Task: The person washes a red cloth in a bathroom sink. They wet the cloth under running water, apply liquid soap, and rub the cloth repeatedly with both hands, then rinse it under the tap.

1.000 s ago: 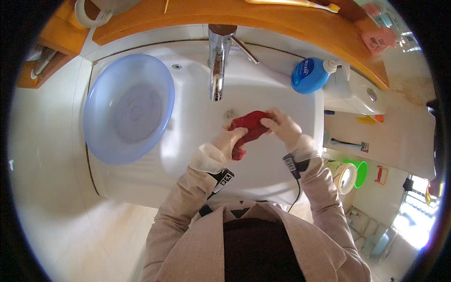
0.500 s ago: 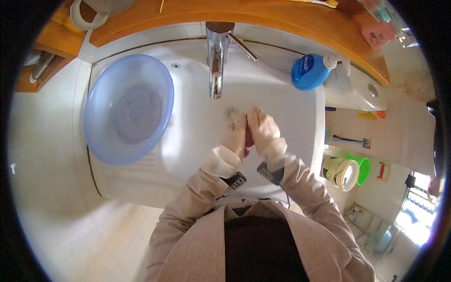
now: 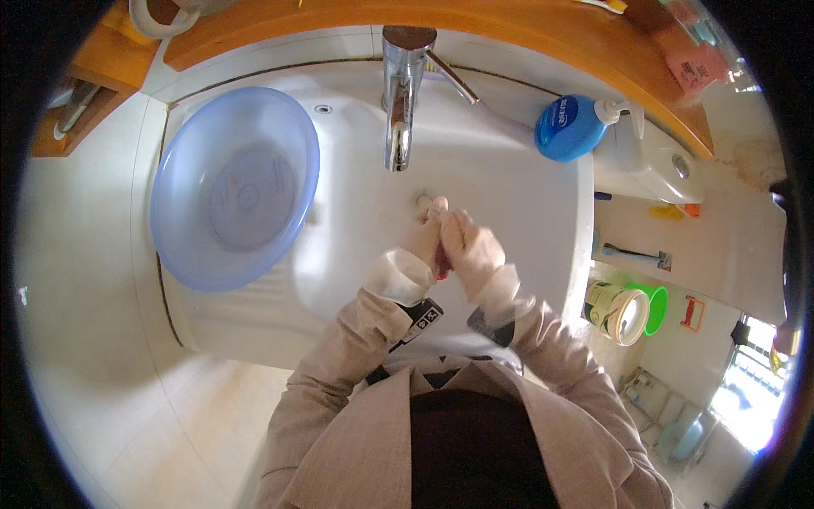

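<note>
Over the white sink (image 3: 526,204), close to its drain (image 3: 422,199), my two hands are pressed together. A small dark red piece of cloth (image 3: 442,265) shows between them, mostly hidden by the fingers and palms. My left hand (image 3: 426,231) is closed on it from the left, partly blurred. On the other side my right hand (image 3: 471,244) has its fingers curled in against the left hand, gripping the same bunched cloth. The chrome faucet (image 3: 398,127) stands just beyond my hands; no running water can be made out.
A blue plastic basin (image 3: 292,204) leans at the sink's left side. At the back right stands a blue pump bottle (image 3: 566,127). A wooden shelf (image 3: 526,47) runs along the back. Beyond the sink's right edge are a tub (image 3: 617,312) and a green bucket (image 3: 656,310).
My hands have shifted against each other, the left fingers now reaching further forward. Less of the red cloth shows between them. The whole view has moved slightly.
</note>
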The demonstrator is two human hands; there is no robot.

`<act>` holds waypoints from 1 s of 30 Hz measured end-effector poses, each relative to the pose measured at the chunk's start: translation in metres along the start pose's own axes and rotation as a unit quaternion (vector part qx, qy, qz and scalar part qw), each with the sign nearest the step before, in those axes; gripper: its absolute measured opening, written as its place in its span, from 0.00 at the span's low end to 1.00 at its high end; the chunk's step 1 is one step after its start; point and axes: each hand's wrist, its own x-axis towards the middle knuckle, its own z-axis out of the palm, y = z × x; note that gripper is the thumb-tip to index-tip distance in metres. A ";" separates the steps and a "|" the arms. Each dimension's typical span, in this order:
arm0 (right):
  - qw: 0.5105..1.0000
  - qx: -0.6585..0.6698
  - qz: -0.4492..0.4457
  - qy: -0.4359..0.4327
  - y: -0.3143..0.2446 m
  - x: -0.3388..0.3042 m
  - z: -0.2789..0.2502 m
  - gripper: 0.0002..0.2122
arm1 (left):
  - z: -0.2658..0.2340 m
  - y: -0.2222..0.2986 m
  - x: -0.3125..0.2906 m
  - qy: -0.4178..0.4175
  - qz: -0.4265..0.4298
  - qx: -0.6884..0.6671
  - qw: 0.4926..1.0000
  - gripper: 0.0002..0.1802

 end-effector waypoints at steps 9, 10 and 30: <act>0.998 -0.058 -0.010 0.008 -0.038 -0.005 -0.040 0.17 | -0.009 -0.013 0.010 -0.062 0.193 0.210 0.957 0.21; 0.995 -0.057 -0.078 0.032 -0.037 -0.012 -0.029 0.17 | -0.010 -0.014 0.012 -0.068 0.403 0.307 0.859 0.21; 0.955 0.256 0.105 -0.108 0.056 0.039 -0.032 0.17 | 0.009 0.004 -0.025 -0.096 0.034 0.124 0.987 0.32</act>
